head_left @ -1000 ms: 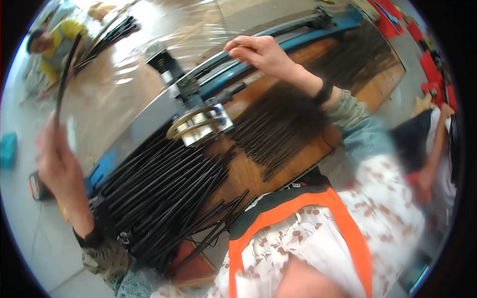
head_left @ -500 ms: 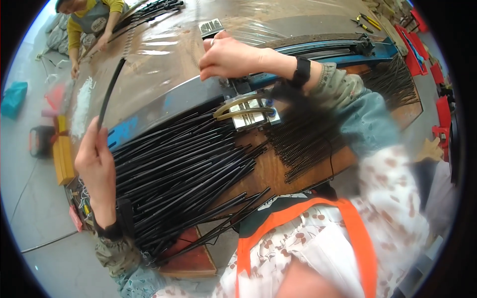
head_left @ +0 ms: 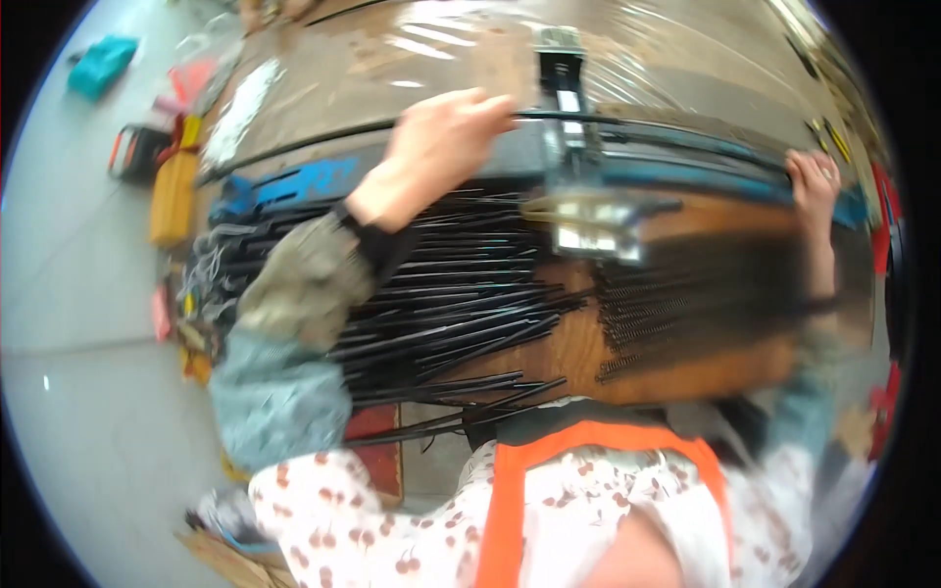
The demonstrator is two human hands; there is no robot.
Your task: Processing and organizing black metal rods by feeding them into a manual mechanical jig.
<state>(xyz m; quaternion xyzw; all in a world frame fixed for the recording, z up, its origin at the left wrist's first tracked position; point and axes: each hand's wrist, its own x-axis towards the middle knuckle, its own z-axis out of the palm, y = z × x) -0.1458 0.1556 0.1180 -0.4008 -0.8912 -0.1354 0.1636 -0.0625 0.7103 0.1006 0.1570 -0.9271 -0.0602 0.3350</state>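
Observation:
My left hand (head_left: 446,142) is closed around a long thin black tube (head_left: 323,139), which lies roughly level along the far side of the bench and passes into a metal clamp fixture (head_left: 569,132). At the right end of the blue rail (head_left: 706,176) my right hand (head_left: 816,181) has its fingers curled together; what they hold, if anything, I cannot make out. Just in front of the fixture is a shiny metal block (head_left: 593,230) with yellowish hoses, blurred. Many black tubes (head_left: 451,294) lie in a heap below my left arm. Thin dark coil springs (head_left: 647,304) lie to their right.
A wooden benchtop (head_left: 578,358) carries the tubes and springs. Beyond the rail is a table under clear plastic film (head_left: 676,59). Yellow-handled pliers (head_left: 835,139) lie at the far right. A yellow container (head_left: 173,201) and a black case (head_left: 139,152) stand at the left. Another person's hands (head_left: 279,12) show at the top.
My left hand has moved right and up to the fixture, bringing the tube from steeply slanted to nearly level. My right hand has gone from the fixture to the rail's right end. The view has shifted.

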